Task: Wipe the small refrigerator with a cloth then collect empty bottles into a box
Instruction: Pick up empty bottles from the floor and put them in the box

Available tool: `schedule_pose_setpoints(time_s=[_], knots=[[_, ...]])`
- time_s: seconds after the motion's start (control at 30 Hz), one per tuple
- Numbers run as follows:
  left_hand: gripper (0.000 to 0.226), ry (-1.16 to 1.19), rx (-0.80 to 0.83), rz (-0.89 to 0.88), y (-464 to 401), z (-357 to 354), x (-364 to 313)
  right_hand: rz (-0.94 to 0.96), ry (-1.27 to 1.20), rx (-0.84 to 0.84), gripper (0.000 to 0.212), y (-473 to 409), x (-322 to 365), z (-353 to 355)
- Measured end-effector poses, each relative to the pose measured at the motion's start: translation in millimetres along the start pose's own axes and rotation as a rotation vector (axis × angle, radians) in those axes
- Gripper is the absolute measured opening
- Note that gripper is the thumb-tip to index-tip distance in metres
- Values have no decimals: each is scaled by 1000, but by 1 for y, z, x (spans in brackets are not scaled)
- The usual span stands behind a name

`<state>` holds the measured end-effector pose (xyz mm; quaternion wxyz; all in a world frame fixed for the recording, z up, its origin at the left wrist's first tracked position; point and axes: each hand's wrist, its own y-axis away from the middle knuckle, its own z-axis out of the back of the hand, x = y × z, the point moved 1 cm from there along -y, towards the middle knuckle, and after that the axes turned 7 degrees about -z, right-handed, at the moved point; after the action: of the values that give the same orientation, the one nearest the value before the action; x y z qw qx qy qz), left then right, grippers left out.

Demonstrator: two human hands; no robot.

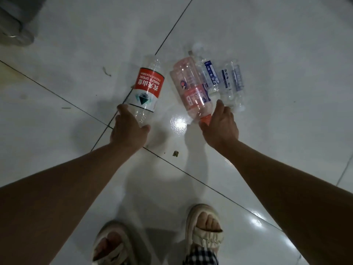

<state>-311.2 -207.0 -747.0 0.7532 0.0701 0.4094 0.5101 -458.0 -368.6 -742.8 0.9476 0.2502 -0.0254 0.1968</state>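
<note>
Both hands have a bottle each: the left hand (129,131) curls round the neck end of a clear red-labelled bottle (148,87), left of centre, while the right hand (221,125) pinches the orange cap end of a pink bottle (193,90) at centre. Just right of the pink one, three clear blue-labelled bottles (223,79) lie together on the white tiled floor (267,44). Sandalled feet (205,228) show at the bottom edge. A grey object (13,25) sits blurred at upper left.
</note>
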Motion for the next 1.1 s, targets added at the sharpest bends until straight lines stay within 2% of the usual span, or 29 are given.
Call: schedule_pose_setpoints(time_s=[0.13,0.3,0.53,0.8,1.1], knots=[[79,-40,-46,-19,-13,-17,1,-42,-67,-33,81,-28,8,-21],[76,-62,-44,-68,-20,-27,3,-68,-87,-114,68,-41,16,-37],[76,-90,-50,-32,4,5,-13,-54,-103,-12,63,-19,15,-4],[73,-170,-41,-27,68,100,-92,-21,-123,24,67,53,22,125],[71,-120,-73,-89,175,215,-233,47,-122,-97,64,137,20,335]])
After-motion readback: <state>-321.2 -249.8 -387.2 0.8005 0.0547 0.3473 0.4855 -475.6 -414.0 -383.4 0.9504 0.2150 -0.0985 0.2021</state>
